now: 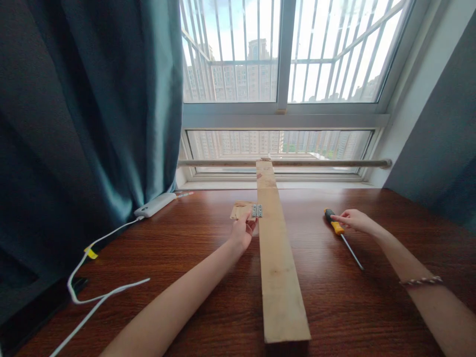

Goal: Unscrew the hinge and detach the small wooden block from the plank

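Observation:
A long pale wooden plank (279,267) runs from the near table edge toward the window. At its left side a small wooden piece (241,206) is joined to it by a metal hinge (257,211) with several screws. My left hand (243,230) is closed on the near edge of the small piece, just beside the hinge. To the right of the plank, my right hand (355,220) has its fingers on the black and yellow handle of a screwdriver (337,227). The screwdriver's shaft slants toward me, its tip close to the tabletop.
All this is on a dark reddish wooden table (208,277). A white power strip (156,204) with a white cable (72,277) lies along the left, by a blue curtain (156,99). A rail (327,163) crosses before the window at the plank's far end.

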A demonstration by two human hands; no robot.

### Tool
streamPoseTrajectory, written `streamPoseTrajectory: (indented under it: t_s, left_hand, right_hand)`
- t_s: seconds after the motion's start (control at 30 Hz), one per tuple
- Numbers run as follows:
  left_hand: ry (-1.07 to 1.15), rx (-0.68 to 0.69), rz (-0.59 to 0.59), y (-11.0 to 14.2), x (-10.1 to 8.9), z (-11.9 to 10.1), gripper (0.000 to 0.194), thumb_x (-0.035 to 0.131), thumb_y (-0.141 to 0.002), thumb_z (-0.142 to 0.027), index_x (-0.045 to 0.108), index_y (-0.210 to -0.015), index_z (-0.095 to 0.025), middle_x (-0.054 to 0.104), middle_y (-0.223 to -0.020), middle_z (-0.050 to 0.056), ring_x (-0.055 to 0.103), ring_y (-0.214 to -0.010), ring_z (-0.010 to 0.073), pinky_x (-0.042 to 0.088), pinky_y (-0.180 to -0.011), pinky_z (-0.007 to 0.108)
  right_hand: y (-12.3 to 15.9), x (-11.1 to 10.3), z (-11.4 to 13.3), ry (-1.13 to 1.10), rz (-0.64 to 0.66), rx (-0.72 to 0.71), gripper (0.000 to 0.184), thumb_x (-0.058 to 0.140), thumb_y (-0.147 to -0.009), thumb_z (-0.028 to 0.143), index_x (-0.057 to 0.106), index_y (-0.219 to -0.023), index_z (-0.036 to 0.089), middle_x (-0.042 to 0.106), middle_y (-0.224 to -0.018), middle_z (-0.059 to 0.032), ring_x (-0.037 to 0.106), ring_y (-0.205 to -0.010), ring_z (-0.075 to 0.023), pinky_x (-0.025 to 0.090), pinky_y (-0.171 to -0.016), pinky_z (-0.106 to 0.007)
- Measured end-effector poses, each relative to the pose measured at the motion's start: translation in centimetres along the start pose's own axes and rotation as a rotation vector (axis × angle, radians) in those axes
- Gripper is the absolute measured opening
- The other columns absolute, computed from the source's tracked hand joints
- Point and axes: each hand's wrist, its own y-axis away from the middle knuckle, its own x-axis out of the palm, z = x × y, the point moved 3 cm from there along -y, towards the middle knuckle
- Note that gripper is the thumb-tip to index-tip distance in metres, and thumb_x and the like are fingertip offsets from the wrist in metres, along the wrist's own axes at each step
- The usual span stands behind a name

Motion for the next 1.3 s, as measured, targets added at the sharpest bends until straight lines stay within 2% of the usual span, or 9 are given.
streamPoseTrajectory:
  t_s: [0.13, 0.27, 0.43, 0.53, 0.57, 0.67, 0.83, 1.0, 1.3]
  left_hand:
    - [-0.016, -0.044, 0.000, -0.4, -0.2, 0.0, 0.011, 0.059, -0.074, -0.004, 0.060, -0.082, -0.012, 0.068, -0.072, 0.004, 0.063, -0.057, 0.0108, 0.053, -0.057, 0.020]
    - [-0.021, -0.054, 0.012, -0.4, -0.1, 0.1, 0.008, 0.058, -0.075, -0.005, 0.060, -0.080, -0.012, 0.068, -0.070, 0.005, 0.063, -0.057, 0.0108, 0.053, -0.057, 0.019]
    - [-0.022, -0.029, 0.012, -0.1, 0.1, 0.0, 0.012, 0.057, -0.076, -0.003, 0.060, -0.082, -0.012, 0.068, -0.072, 0.005, 0.062, -0.057, 0.0108, 0.052, -0.056, 0.020]
    - [-0.013, -0.036, 0.004, 0.0, 0.2, 0.0, 0.009, 0.057, -0.076, -0.004, 0.060, -0.081, -0.012, 0.067, -0.070, 0.005, 0.061, -0.055, 0.0105, 0.052, -0.055, 0.020]
    - [-0.011, -0.042, -0.001, 0.0, 0.2, 0.0, 0.008, 0.057, -0.076, -0.004, 0.060, -0.079, -0.012, 0.067, -0.069, 0.005, 0.060, -0.054, 0.0103, 0.051, -0.055, 0.020]
    - [-0.005, -0.048, -0.002, 0.0, 0.2, 0.0, 0.008, 0.058, -0.076, -0.004, 0.059, -0.077, -0.012, 0.066, -0.068, 0.004, 0.059, -0.054, 0.0102, 0.052, -0.057, 0.021]
    - [0.001, -0.032, -0.010, 0.1, 0.1, 0.0, 0.008, 0.058, -0.076, -0.004, 0.058, -0.076, -0.012, 0.066, -0.069, 0.005, 0.060, -0.056, 0.0107, 0.052, -0.058, 0.022]
    - [0.009, -0.007, -0.025, 0.6, 0.5, -0.1, 0.009, 0.056, -0.077, -0.003, 0.057, -0.078, -0.012, 0.066, -0.071, 0.005, 0.060, -0.055, 0.0103, 0.052, -0.056, 0.022]
    - [0.004, 0.022, -0.035, 0.8, 0.7, -0.2, 0.011, 0.055, -0.078, -0.002, 0.058, -0.082, -0.012, 0.067, -0.073, 0.006, 0.062, -0.059, 0.0114, 0.052, -0.056, 0.021]
  right_hand:
    - [0.3, 1.1, 1.1, -0.065, -0.015, 0.041, 0.031, 0.076, -0.053, 0.042, 0.056, -0.048, 0.019, 0.058, -0.052, -0.0059, 0.059, -0.062, -0.0240, 0.040, -0.055, -0.029]
    - [0.6, 1.8, 1.2, -0.176, -0.039, 0.126, 0.032, 0.078, -0.042, 0.023, 0.046, -0.036, 0.020, 0.046, -0.039, -0.0017, 0.057, -0.054, -0.0236, 0.040, -0.051, -0.030]
    - [1.0, 0.5, 2.3, -0.534, 0.042, 0.145, 0.019, 0.065, -0.059, 0.027, 0.056, -0.048, 0.015, 0.056, -0.050, -0.0072, 0.052, -0.048, -0.0157, 0.039, -0.045, -0.026]
    - [1.1, -1.9, 6.1, -0.869, 0.028, 0.050, 0.015, 0.057, -0.068, 0.030, 0.059, -0.064, 0.016, 0.062, -0.068, -0.0067, 0.050, -0.050, -0.0093, 0.040, -0.045, -0.021]
    - [1.2, -2.8, 8.0, -1.134, 0.018, -0.028, 0.012, 0.060, -0.067, 0.027, 0.059, -0.067, 0.015, 0.061, -0.070, -0.0068, 0.048, -0.050, -0.0089, 0.038, -0.043, -0.020]
    - [1.8, -4.1, 14.0, -1.445, -0.057, -0.231, 0.014, 0.066, -0.064, 0.025, 0.056, -0.068, 0.017, 0.057, -0.067, -0.0007, 0.046, -0.051, -0.0066, 0.034, -0.040, -0.016]
    - [2.3, -0.9, 20.2, -1.638, -0.083, -0.273, 0.028, 0.079, -0.055, 0.028, 0.057, -0.067, 0.015, 0.056, -0.061, 0.0015, 0.045, -0.048, -0.0048, 0.033, -0.038, -0.014]
    - [1.8, 2.3, 20.4, -1.590, -0.142, -0.236, 0.031, 0.083, -0.051, 0.030, 0.064, -0.069, 0.012, 0.062, -0.064, -0.0022, 0.052, -0.052, -0.0076, 0.043, -0.044, -0.017]
    - [1.7, 2.6, 18.8, -1.538, -0.189, -0.221, 0.031, 0.084, -0.049, 0.029, 0.065, -0.066, 0.013, 0.064, -0.064, -0.0030, 0.055, -0.053, -0.0097, 0.047, -0.046, -0.018]
